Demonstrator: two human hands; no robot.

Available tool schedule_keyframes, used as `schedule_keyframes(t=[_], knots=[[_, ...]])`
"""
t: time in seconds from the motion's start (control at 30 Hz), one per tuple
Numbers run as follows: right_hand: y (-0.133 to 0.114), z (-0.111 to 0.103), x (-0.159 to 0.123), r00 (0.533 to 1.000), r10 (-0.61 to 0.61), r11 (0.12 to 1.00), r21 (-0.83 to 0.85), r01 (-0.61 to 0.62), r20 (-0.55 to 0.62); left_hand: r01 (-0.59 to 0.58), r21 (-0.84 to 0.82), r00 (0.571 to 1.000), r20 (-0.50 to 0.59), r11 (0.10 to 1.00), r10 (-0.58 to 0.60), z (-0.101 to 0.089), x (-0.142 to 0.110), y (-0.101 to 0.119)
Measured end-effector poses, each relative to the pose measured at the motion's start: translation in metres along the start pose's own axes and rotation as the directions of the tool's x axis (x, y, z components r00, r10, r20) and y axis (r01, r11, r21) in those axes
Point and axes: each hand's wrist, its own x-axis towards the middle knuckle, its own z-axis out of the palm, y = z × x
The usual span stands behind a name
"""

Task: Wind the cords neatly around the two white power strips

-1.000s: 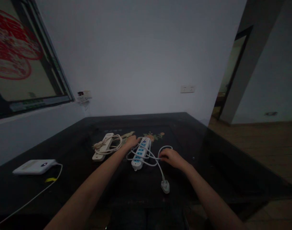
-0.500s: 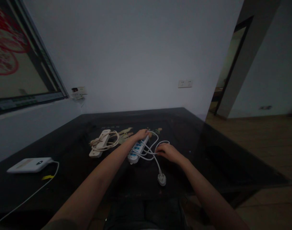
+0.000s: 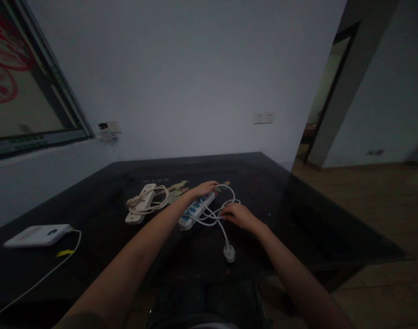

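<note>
Left hand [image 3: 206, 188], grip unclear, covers the far end of a white, blue-socketed power strip [image 3: 186, 223]; right hand [image 3: 238, 215] pinches its looped cord [image 3: 224, 232] alongside.

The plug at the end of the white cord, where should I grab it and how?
Pinch the plug by both sides of its wide body, probably best from the table's near side. Its cord leaves from the far end, while its rounded end faces you.
</note>
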Motion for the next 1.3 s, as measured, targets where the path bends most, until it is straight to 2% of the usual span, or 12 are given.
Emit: schedule_keyframes(t=[0.2, 0.4, 0.6, 0.63, 0.7, 0.77, 0.8, 0.87, 0.9, 0.97, 1.1, 1.3], knots=[[0.002, 0.0, -0.002, 1.0, 0.02, 1.0, -0.01, -0.02, -0.019, -0.027, 0.09, 0.997, 0.072, 0.996, 0.021, -0.015, -0.004, -0.004], [0.006, -0.001, 0.0, 1.0, 0.015, 1.0, -0.001, -0.015, -0.022, 0.038, 0.324, 0.99, 0.117, 0.945, -0.08, -0.021, -0.013, -0.005], [0.007, -0.001, 0.0, 0.999, 0.034, 0.999, -0.012, -0.034, -0.004, 0.044, 0.362, 0.999, -0.017, 0.931, -0.04, -0.019, -0.031, 0.016], [0.007, -0.001, -0.001, 0.999, 0.032, 0.999, -0.009, -0.032, -0.004, 0.032, 0.379, 0.998, -0.064, 0.925, -0.008, -0.017, -0.038, 0.024], [0.004, -0.001, -0.001, 1.0, 0.024, 1.0, -0.002, -0.025, -0.004, -0.059, 0.474, 0.971, -0.178, 0.879, 0.162, -0.011, -0.058, 0.042], [0.002, -0.002, -0.001, 1.0, 0.01, 1.0, 0.003, -0.01, -0.006, -0.243, 0.56, 0.929, -0.099, 0.792, 0.355, 0.0, -0.083, 0.06], [0.001, -0.002, -0.001, 1.0, 0.001, 1.0, 0.006, -0.001, -0.008, -0.359, 0.59, 0.897, 0.003, 0.723, 0.443, 0.007, -0.096, 0.068], [0.0, -0.002, -0.001, 1.0, -0.012, 1.0, 0.015, 0.012, -0.014, -0.577, 0.612, 0.792, 0.255, 0.541, 0.555, 0.026, -0.12, 0.078], [0.0, -0.002, -0.001, 1.0, -0.016, 1.0, 0.02, 0.017, -0.017, -0.635, 0.616, 0.744, 0.327, 0.466, 0.583, 0.035, -0.128, 0.08], [0.0, -0.001, 0.0, 0.999, -0.023, 0.999, 0.024, 0.024, -0.03, -0.677, 0.638, 0.692, 0.382, 0.367, 0.613, 0.053, -0.138, 0.079], [0.002, -0.001, 0.002, 0.997, -0.038, 0.999, 0.006, 0.039, -0.065, -0.63, 0.708, 0.705, 0.35, 0.319, 0.617, 0.071, -0.13, 0.074], [0.001, 0.001, 0.004, 0.989, -0.043, 0.999, 0.008, 0.045, -0.138, -0.7, 0.631, 0.676, 0.435, 0.334, 0.594, 0.065, -0.123, 0.085]])
